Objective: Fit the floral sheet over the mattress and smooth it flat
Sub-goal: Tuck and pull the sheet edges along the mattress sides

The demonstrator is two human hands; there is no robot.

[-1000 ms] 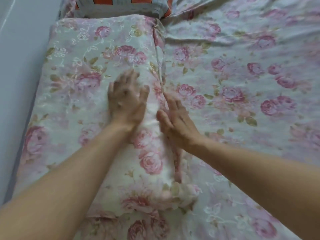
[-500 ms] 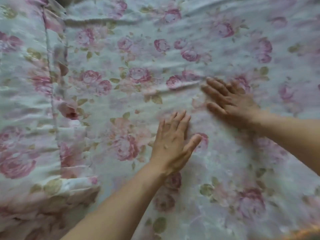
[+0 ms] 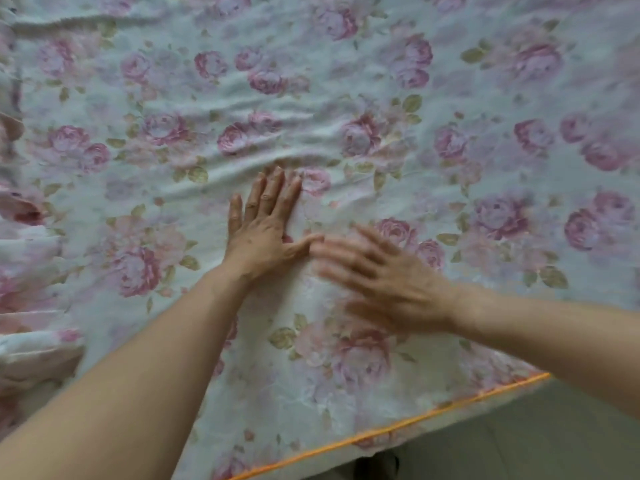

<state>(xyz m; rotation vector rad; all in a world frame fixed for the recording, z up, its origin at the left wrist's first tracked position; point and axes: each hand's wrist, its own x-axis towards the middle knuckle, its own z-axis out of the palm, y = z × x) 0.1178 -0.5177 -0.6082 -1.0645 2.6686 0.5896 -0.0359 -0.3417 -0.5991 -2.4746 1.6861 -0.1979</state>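
The floral sheet (image 3: pixel 346 98), pale with pink roses and green leaves, covers almost the whole view and hides the mattress under it. Low wrinkles run across the cloth just beyond my fingertips. My left hand (image 3: pixel 266 226) lies flat, palm down, fingers together and pointing away from me. My right hand (image 3: pixel 384 275) is beside it, palm down with fingers spread, blurred by motion, its fingertips near my left thumb. Neither hand grips the cloth.
An orange-piped hem (image 3: pixel 398 427) marks the sheet's near edge at the lower right, with grey floor (image 3: pixel 519 438) past it. At the left edge a second floral layer (image 3: pixel 27 306) lies bunched in folds.
My view has swung right along the bed. My left hand slid up and right across the sheet. My right hand came back toward me and left, ending close to the left thumb.
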